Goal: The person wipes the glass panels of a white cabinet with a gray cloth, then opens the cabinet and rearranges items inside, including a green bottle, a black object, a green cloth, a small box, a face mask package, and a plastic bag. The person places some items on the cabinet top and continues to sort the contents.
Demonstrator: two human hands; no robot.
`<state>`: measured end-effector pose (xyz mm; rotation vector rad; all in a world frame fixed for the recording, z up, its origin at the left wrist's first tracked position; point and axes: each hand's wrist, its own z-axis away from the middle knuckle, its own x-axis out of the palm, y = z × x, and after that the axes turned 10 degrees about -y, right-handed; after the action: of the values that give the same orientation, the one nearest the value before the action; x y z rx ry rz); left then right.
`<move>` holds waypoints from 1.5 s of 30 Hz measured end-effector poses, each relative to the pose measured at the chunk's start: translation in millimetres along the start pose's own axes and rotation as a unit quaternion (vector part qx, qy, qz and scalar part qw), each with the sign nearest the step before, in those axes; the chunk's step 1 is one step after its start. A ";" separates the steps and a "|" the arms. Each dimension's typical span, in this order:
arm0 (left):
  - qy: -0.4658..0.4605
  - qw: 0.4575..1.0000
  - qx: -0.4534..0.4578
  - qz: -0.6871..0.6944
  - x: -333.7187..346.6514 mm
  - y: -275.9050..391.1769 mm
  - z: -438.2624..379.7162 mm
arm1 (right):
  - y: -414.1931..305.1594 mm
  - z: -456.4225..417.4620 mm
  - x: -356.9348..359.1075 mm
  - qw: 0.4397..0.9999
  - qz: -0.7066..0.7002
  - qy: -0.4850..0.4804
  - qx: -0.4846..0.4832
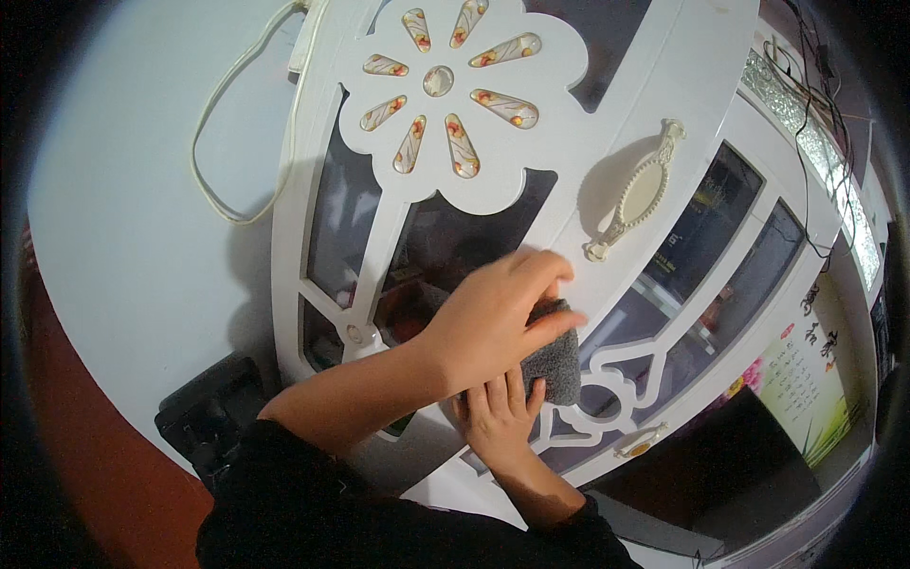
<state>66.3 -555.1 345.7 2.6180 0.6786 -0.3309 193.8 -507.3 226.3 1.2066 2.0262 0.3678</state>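
A dark grey cloth (pixel 558 363) lies bunched against the white cabinet door (pixel 561 220). My left hand (pixel 498 313) reaches in over it from the left, thumb and curled fingers at its upper part; whether they pinch it cannot be seen. Below, my right hand (pixel 501 412) has its fingers on the cloth's left edge, their tips partly hidden by my left hand. The door has dark glass panes (pixel 462 235) and a flower-shaped white panel (pixel 490 149) with glossy petal inlays. An ornate cream handle (pixel 640 192) is above and right of the hands.
On the left, a cream cable (pixel 202 160) loops against a pale wall (pixel 128 235), with a black object (pixel 210 405) lower down. To the right stand a second glazed door (pixel 753 185), its small handle (pixel 640 441), hanging dark wires (pixel 803 85) and a floral panel bearing writing (pixel 796 377).
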 end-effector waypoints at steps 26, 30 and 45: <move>0.264 0.938 0.123 -0.187 18.9 12.4 -78.2 | 3.6 31.4 60.5 0.792 -0.556 0.225 0.111; -0.056 0.939 -0.005 -0.340 -16.1 20.6 -72.6 | 11.4 21.9 44.0 0.792 -0.561 0.157 0.183; -0.062 0.829 -0.012 -0.555 -22.9 32.7 -56.5 | -8.4 24.3 53.6 0.787 -0.571 0.213 0.096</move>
<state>70.3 -565.2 414.0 1.8414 2.0683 -0.7804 190.5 -469.1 180.9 -0.2175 2.8073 -0.2098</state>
